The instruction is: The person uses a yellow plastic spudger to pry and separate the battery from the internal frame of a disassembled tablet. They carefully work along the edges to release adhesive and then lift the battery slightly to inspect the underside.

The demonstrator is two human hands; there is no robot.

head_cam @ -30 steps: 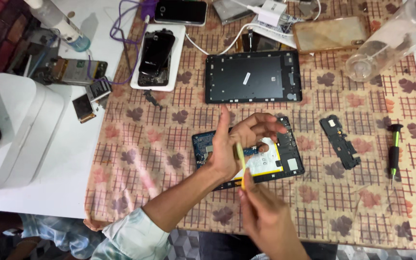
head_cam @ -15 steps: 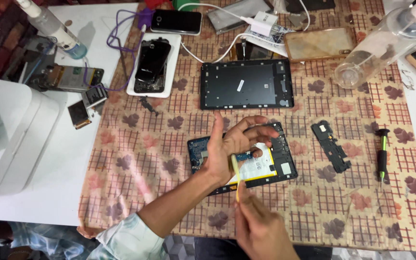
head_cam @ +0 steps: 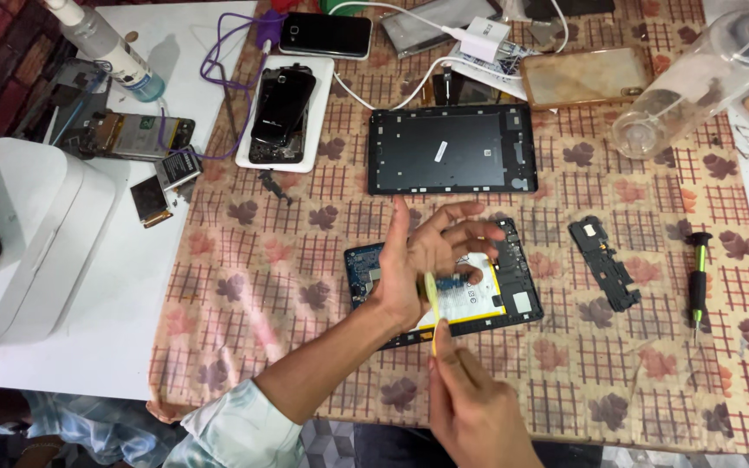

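My left hand (head_cam: 422, 264) hovers spread, fingers fanned and lifted, over the opened black tablet body with a white battery and blue circuit board (head_cam: 478, 290), which lies flat on the brown checked, leaf-patterned cloth (head_cam: 244, 286) covering the worktop. My right hand (head_cam: 470, 399), just nearer to me than the left, pinches a thin yellow plastic pry strip (head_cam: 432, 303) between its fingertips, holding it upright so its upper end stands beside my left palm, above the battery's near edge. Just beyond my left hand lies the flat black rectangular tablet back cover (head_cam: 452, 149). To the right of both hands rest a small black plastic speaker module (head_cam: 604, 264) and, farther right, a black-and-green screwdriver (head_cam: 697, 282). Well beyond and to the left, a cracked black phone (head_cam: 281, 108) sits on a white tray (head_cam: 322, 87).
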